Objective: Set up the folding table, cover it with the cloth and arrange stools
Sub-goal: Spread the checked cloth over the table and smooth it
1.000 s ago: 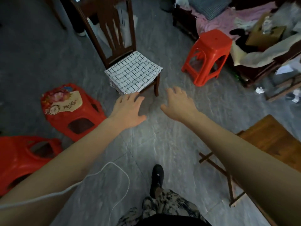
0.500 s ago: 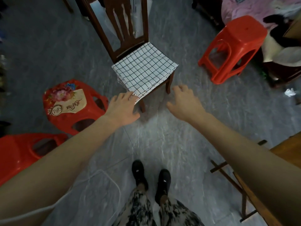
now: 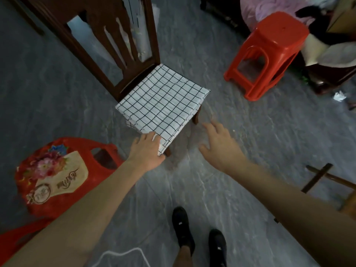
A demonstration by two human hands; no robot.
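A folded white cloth with a black grid (image 3: 163, 105) lies on the seat of a dark wooden chair (image 3: 96, 45). My left hand (image 3: 147, 153) touches the cloth's near corner with fingers stretched out. My right hand (image 3: 219, 145) hovers open just right of the chair's front leg, above the floor, holding nothing. The wooden folding table (image 3: 327, 180) shows only its crossed legs at the right edge. One red plastic stool (image 3: 269, 53) stands upright at the back right. A red stool with a flowered top (image 3: 55, 174) lies tipped at the left.
Another red stool (image 3: 13, 241) pokes in at the lower left corner. A cluttered bed or sofa (image 3: 317, 20) fills the top right. Crumpled paper (image 3: 339, 96) lies on the grey floor. A white cord (image 3: 123, 254) hangs by my feet (image 3: 198, 239).
I have stepped closer to the chair. My left hand has reached the cloth's near corner; my right hand has moved forward beside the chair leg.
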